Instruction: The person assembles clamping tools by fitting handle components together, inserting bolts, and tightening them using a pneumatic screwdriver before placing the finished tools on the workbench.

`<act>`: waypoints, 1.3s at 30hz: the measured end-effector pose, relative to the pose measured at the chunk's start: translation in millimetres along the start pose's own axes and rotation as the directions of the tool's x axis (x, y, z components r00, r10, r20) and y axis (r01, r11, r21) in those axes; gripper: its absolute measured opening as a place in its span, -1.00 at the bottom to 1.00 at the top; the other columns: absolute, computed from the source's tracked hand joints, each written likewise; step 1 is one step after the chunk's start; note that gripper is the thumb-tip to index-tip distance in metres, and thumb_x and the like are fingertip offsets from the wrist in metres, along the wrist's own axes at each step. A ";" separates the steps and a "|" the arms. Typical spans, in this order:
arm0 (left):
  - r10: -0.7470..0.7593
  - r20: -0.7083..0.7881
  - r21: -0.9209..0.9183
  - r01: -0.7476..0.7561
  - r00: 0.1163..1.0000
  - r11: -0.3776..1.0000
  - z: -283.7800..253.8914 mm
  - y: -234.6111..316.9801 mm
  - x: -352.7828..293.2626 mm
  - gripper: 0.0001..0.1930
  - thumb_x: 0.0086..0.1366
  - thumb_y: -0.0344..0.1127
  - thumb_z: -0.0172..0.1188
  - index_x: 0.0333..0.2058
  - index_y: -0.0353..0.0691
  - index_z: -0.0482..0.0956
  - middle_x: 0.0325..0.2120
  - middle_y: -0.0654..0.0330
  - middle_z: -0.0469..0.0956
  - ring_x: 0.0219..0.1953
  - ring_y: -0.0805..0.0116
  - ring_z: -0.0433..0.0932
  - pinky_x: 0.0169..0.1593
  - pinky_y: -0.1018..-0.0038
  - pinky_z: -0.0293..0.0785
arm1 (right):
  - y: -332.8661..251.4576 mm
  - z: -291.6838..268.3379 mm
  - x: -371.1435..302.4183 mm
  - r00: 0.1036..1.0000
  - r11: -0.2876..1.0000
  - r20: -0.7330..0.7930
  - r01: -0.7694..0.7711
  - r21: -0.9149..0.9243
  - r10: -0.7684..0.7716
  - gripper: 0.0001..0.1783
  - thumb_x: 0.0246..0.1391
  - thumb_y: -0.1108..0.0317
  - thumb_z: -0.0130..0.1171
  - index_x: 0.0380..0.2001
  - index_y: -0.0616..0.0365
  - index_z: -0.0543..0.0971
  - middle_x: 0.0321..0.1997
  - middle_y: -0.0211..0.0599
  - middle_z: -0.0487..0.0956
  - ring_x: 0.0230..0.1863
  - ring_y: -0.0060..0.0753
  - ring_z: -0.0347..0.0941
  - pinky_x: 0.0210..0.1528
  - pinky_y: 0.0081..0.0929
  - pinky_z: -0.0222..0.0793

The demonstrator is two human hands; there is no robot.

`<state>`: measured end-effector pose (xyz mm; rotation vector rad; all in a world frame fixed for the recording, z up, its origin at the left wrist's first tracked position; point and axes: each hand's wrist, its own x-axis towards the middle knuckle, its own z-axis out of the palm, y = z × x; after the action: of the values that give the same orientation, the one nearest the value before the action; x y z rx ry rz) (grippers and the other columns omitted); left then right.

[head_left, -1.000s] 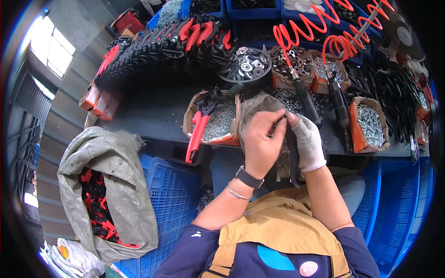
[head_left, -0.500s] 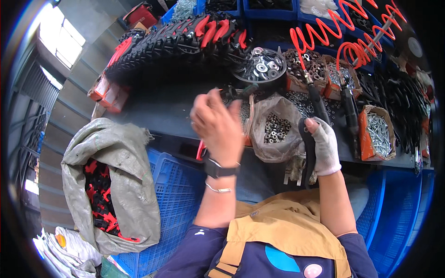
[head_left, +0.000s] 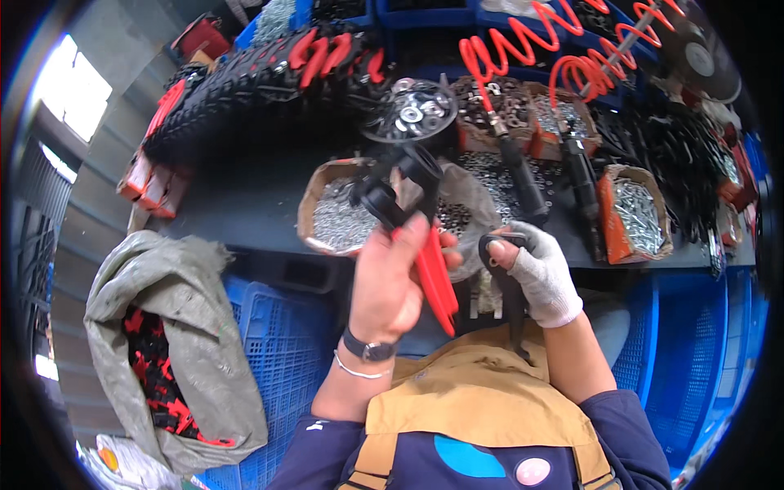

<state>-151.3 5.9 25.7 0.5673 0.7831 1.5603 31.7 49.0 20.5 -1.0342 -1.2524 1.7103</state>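
My left hand (head_left: 385, 286), bare and wearing a dark watch, is closed round a red-handled tool part (head_left: 437, 286) with a black rounded head. The head points up, over a bag of nuts (head_left: 454, 217) and a box of small metal pieces (head_left: 339, 214); the red handle slants down to the right. My right hand (head_left: 545, 276), in a white glove with a bare thumb, pinches a long, curved black part (head_left: 512, 298) at its upper end. That part hangs down in front of my tan apron (head_left: 465, 384). A gap separates the two parts.
Two air screwdrivers (head_left: 523, 180) on red coiled hoses lie across the bench. A screw box (head_left: 639, 214) is to their right, a bowl of washers (head_left: 420, 114) behind. Red-and-black tools (head_left: 261, 90) are piled at the back left. A grey sack (head_left: 175, 286) stands left beside a blue crate (head_left: 286, 351).
My left hand, blurred before, has turned and now shows the red-handled part clearly. The right hand has tipped the black part, its lower end toward my apron. The whole view has shifted.
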 end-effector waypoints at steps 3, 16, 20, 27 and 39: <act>-0.158 0.066 0.067 0.154 0.985 0.986 7.2 -32.1 -11.1 -0.74 0.27 -0.39 0.15 -0.09 -0.27 0.39 -0.36 0.17 0.54 -0.40 0.37 0.57 -0.32 0.45 0.58 | -0.1 -14.3 -10.4 0.999 0.995 -0.002 -0.050 0.086 0.050 -0.59 -0.03 0.17 0.34 -0.24 0.28 0.54 -0.41 -0.47 0.52 -0.39 -0.69 0.37 -0.34 -0.69 0.31; -0.253 0.153 0.262 0.208 0.955 0.942 68.4 -101.3 -18.3 -0.61 0.25 -0.43 0.18 0.01 -0.21 0.28 -0.26 0.25 0.49 -0.46 0.51 0.50 -0.42 0.57 0.52 | 15.6 -75.8 -42.8 0.998 0.982 -0.058 0.040 0.182 -0.030 -0.63 0.00 0.30 0.27 -0.15 0.26 0.49 -0.37 -0.38 0.54 -0.47 -0.58 0.46 -0.49 -0.57 0.46; -0.205 0.125 0.203 0.178 0.971 0.963 61.3 -98.0 -13.7 -0.65 0.26 -0.42 0.17 -0.02 -0.23 0.29 -0.33 0.19 0.52 -0.51 0.44 0.52 -0.44 0.55 0.50 | -31.4 -143.9 -58.3 0.857 0.572 -0.151 0.189 -0.798 -0.494 -0.79 -0.07 0.24 0.23 -0.43 0.16 0.63 -0.41 -0.08 0.58 -0.33 -0.14 0.55 -0.24 -0.29 0.45; -0.350 0.186 0.186 0.317 0.918 0.930 87.3 -115.9 -14.4 -0.61 0.23 -0.47 0.19 -0.01 -0.26 0.27 -0.28 0.20 0.50 -0.47 0.46 0.52 -0.41 0.58 0.52 | -47.8 -253.8 7.7 0.967 -0.320 -0.048 -0.130 -0.939 -0.251 -0.84 -0.13 0.30 0.14 -0.51 0.12 0.63 -0.40 -0.08 0.59 -0.31 -0.05 0.54 -0.22 -0.20 0.45; -0.278 0.199 0.166 0.247 0.940 0.955 93.3 -126.9 -16.3 -0.57 0.24 -0.42 0.21 0.02 -0.26 0.23 -0.26 0.25 0.46 -0.45 0.55 0.47 -0.44 0.62 0.48 | -2.7 -158.3 -66.7 0.915 0.902 -0.263 0.192 -0.387 -0.307 -0.66 -0.01 0.51 0.21 -0.10 0.23 0.50 -0.39 -0.32 0.59 -0.59 -0.61 0.39 -0.53 -0.59 0.29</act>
<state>3.4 8.8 -8.3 0.6953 0.7666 1.1801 202.7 44.2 4.4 -1.2368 -1.4364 1.0876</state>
